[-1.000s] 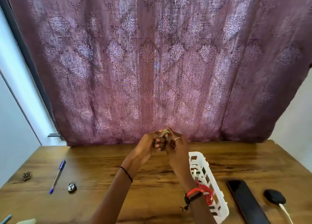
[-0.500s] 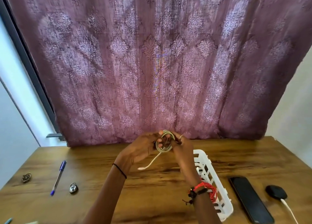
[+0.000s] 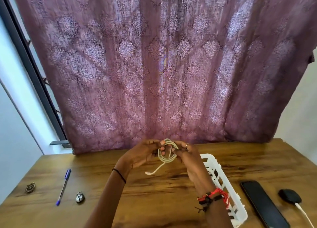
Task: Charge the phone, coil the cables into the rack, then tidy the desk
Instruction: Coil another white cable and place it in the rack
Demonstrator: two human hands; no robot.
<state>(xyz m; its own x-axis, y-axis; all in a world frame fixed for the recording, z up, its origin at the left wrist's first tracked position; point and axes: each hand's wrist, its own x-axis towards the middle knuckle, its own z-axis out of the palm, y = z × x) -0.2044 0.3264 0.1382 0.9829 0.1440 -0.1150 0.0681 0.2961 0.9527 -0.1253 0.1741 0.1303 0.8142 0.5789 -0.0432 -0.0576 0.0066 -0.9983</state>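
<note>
A pale cable [image 3: 167,156] is wound into a small coil and held in the air above the desk's far middle. My left hand [image 3: 143,153] pinches the coil's left side, and my right hand [image 3: 186,154] grips its right side. A loose end with a plug [image 3: 148,172] hangs down to the left. The white slotted rack [image 3: 217,169] lies on the desk just right of my right forearm, partly hidden by it. A black phone [image 3: 263,204] lies flat to the rack's right. Beside the phone sits a black charger [image 3: 289,197] with a white cable [image 3: 304,215].
On the wooden desk [image 3: 163,193] at left lie a blue pen [image 3: 63,186], a small padlock [image 3: 80,197] and a small metal trinket [image 3: 30,187]. A purple patterned curtain [image 3: 163,64] hangs behind the desk's far edge.
The coil has turned from edge-on to face me and now shows as an open ring. Its loose plug end has dropped out below my hands. Both hands stay at the same spot.
</note>
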